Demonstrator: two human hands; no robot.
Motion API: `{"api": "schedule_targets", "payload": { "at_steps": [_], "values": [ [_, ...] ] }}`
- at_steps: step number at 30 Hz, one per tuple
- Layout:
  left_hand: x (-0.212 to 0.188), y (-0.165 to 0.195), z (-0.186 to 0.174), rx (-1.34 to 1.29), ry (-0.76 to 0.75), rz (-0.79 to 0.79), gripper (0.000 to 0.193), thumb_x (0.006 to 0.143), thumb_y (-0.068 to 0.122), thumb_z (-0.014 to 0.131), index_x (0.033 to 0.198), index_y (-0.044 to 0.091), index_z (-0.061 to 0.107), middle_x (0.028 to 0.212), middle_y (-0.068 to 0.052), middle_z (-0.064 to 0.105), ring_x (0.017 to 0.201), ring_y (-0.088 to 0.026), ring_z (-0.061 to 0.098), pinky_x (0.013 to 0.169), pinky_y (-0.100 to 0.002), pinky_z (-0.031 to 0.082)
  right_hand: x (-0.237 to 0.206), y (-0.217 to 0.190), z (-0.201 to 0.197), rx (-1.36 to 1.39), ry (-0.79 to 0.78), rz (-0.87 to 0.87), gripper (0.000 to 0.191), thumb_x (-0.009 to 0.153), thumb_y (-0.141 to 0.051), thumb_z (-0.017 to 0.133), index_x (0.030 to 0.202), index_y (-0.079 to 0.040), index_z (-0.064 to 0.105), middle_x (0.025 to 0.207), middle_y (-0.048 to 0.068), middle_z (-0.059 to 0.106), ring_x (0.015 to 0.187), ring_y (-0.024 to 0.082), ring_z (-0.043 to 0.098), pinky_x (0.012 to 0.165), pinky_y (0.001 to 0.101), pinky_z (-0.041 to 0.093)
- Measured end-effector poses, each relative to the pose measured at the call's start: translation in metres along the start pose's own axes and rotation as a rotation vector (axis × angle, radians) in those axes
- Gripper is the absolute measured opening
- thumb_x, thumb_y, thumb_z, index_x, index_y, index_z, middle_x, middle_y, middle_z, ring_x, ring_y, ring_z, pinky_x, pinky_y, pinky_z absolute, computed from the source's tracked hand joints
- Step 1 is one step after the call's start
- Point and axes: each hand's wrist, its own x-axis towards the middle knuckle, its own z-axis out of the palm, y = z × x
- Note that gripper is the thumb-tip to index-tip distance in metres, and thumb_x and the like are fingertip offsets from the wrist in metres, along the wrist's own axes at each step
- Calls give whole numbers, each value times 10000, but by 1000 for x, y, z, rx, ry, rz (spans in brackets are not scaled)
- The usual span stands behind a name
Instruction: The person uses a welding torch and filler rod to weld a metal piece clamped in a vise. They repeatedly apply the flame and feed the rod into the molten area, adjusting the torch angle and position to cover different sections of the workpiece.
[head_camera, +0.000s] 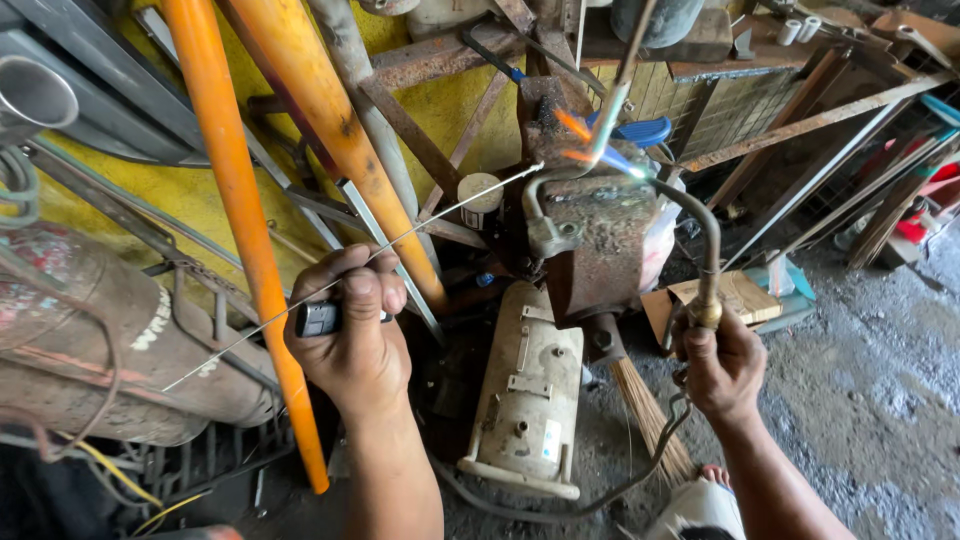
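Observation:
My left hand (352, 330) grips a thin metal filler rod (420, 222) together with a small dark lighter-like object (318, 318). The rod's tip reaches toward a bent metal tube (540, 200) clamped at a rusty vise (600, 250). A gas torch (705, 250) is held in my right hand (718, 365), and its curved neck rises to a bright blue flame (625, 165). The flame plays on the tube joint, where a second pipe (622, 90) glows orange. A hose (640, 460) trails down from the torch.
Two orange poles (240, 220) lean at left beside a rusty gas cylinder (110, 340). A cream metal housing (530, 390) and a broom (650, 410) lie below the vise. Rusty angle-iron shelving (800, 120) stands behind, and cardboard (740, 295) lies on the gritty floor.

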Motion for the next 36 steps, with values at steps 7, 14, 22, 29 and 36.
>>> {"api": "schedule_targets", "payload": {
  "at_steps": [7, 14, 22, 29, 36],
  "values": [
    [-18, -40, -12, -67, -49, 112, 115, 1062, 67, 750, 1152, 8, 708, 1105, -145, 693, 765, -150, 580, 696, -275, 478, 2, 27, -5, -58, 47, -95, 478, 1068, -452, 599, 1103, 24, 600, 826, 40, 637, 654, 76, 572, 574, 233, 454],
    [-5, -62, -16, -97, -83, 110, 110, 1044, 48, 753, 1132, 0, 707, 1083, -164, 697, 751, -149, 573, 690, -266, 466, 8, 35, 5, -135, 59, -134, 495, 1065, -485, 587, 1053, 10, 619, 836, 33, 631, 700, 78, 559, 612, 235, 435],
    [17, -65, -10, -183, -116, 107, 138, 1020, 59, 766, 1143, 11, 724, 1097, -188, 710, 717, -125, 559, 651, -246, 454, 21, 37, 19, -158, 84, -187, 494, 1037, -491, 556, 1029, -3, 633, 754, 18, 627, 600, 64, 580, 503, 228, 460],
    [26, -65, 1, -184, -183, 127, 119, 1029, 63, 763, 1137, 29, 728, 1042, -171, 717, 722, -115, 559, 639, -225, 439, 25, 31, 10, -120, 66, -183, 479, 1027, -487, 564, 1024, -11, 617, 733, 10, 624, 562, 61, 564, 473, 231, 448],
    [22, -70, 2, -175, -168, 96, 101, 1020, 55, 748, 1115, 31, 725, 1070, -161, 716, 769, -124, 571, 672, -250, 439, 17, 40, 5, -208, 53, -105, 458, 996, -469, 579, 966, -17, 649, 701, 8, 618, 538, 75, 533, 456, 250, 430]
  ]
}}
